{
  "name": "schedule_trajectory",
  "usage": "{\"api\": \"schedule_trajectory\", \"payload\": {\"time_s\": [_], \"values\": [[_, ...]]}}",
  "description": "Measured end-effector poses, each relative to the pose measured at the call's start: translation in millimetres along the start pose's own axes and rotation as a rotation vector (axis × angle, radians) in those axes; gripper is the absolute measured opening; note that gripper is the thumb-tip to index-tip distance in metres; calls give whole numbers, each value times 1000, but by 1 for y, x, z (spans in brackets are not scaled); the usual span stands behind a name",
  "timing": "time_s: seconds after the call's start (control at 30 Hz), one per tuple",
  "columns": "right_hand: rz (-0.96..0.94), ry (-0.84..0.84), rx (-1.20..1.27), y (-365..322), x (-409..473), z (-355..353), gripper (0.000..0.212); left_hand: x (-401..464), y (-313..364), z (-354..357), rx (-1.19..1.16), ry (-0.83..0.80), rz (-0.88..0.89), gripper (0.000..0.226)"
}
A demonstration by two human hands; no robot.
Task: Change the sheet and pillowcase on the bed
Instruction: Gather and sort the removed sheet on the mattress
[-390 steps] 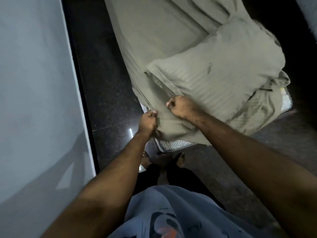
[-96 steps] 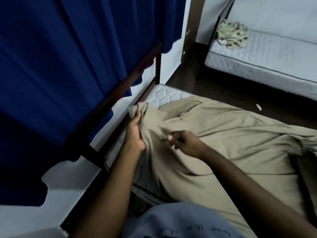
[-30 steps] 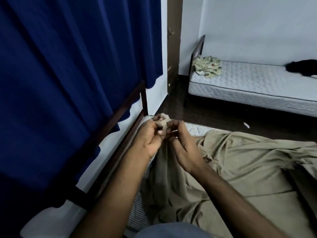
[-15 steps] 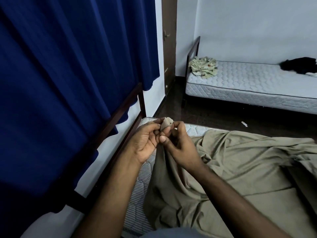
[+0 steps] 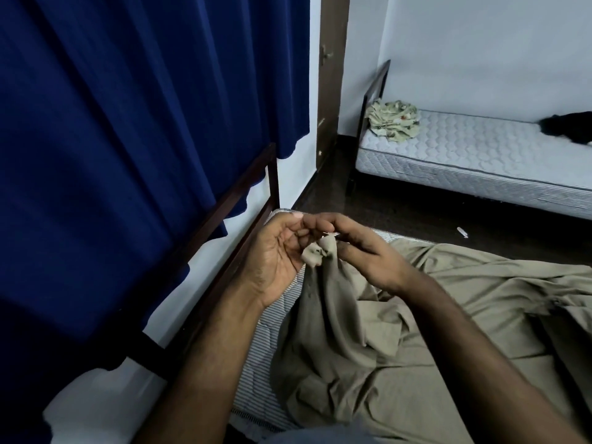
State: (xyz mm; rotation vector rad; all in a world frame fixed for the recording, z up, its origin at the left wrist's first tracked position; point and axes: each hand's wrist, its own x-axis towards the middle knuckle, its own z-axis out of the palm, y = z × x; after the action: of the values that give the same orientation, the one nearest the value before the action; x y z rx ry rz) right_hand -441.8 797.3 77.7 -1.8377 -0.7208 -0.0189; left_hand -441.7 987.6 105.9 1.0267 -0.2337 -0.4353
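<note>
A crumpled khaki sheet (image 5: 416,331) covers most of the near mattress (image 5: 272,318), whose striped side and quilted top show bare along the left edge. One corner of the sheet is bunched into a small knot (image 5: 317,253) and lifted above the mattress corner. My left hand (image 5: 275,251) is palm up with curled fingers around that knot. My right hand (image 5: 362,251) pinches the sheet corner from the right, fingertips meeting the left hand's. No pillow or pillowcase is visible.
A dark wooden bed frame (image 5: 237,200) runs along the left, under a blue curtain (image 5: 128,123). Across a dark floor (image 5: 400,216) stands a second bare mattress (image 5: 480,155) with a crumpled patterned cloth (image 5: 393,120) and a black item (image 5: 567,126).
Both hands stay at the raised sheet corner. Over the last second the knot has dropped from above my fingertips to below them, and my left palm has turned more upward.
</note>
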Motion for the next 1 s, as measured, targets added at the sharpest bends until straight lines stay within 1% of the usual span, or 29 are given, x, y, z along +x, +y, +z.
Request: {"api": "schedule_trajectory", "payload": {"time_s": [0.07,0.13,0.17,0.2,0.27,0.33,0.37,0.43,0.5,0.57,0.63,0.7,0.73,0.8,0.9,1.0], "values": [[33,26,62,-2,4,4,29,-1,2,-4,-9,13,48,38],[29,146,-16,-1,9,9,11,-3,3,-8,-18,45,107,33],[34,229,-46,0,11,12,8,-3,3,-10,21,61,133,31],[36,309,-54,1,14,15,11,-5,3,-11,88,78,154,32],[37,437,-25,2,19,20,9,-8,2,-13,227,94,170,45],[65,503,-46,0,23,23,7,-12,0,-15,300,85,155,54],[82,516,-77,-1,24,24,8,-13,0,-16,343,86,157,53],[83,521,-208,-2,26,24,8,-13,2,-21,500,143,201,45],[63,468,-403,-1,27,21,14,-12,7,-31,654,254,282,33],[39,337,-457,-2,30,19,27,-14,13,-39,719,328,330,27],[-35,179,-465,-4,31,18,35,-15,18,-44,792,365,364,25],[-69,87,-545,-7,34,21,42,-17,19,-50,930,413,428,23],[-57,86,-610,-11,36,24,43,-18,20,-52,986,439,453,22],[-16,144,-694,-20,40,31,40,-20,22,-55,991,452,459,19],[-10,240,-634,-29,44,41,32,-23,28,-56,887,428,462,15],[-86,299,-549,-35,49,48,25,-27,35,-58,858,437,525,21]]}}
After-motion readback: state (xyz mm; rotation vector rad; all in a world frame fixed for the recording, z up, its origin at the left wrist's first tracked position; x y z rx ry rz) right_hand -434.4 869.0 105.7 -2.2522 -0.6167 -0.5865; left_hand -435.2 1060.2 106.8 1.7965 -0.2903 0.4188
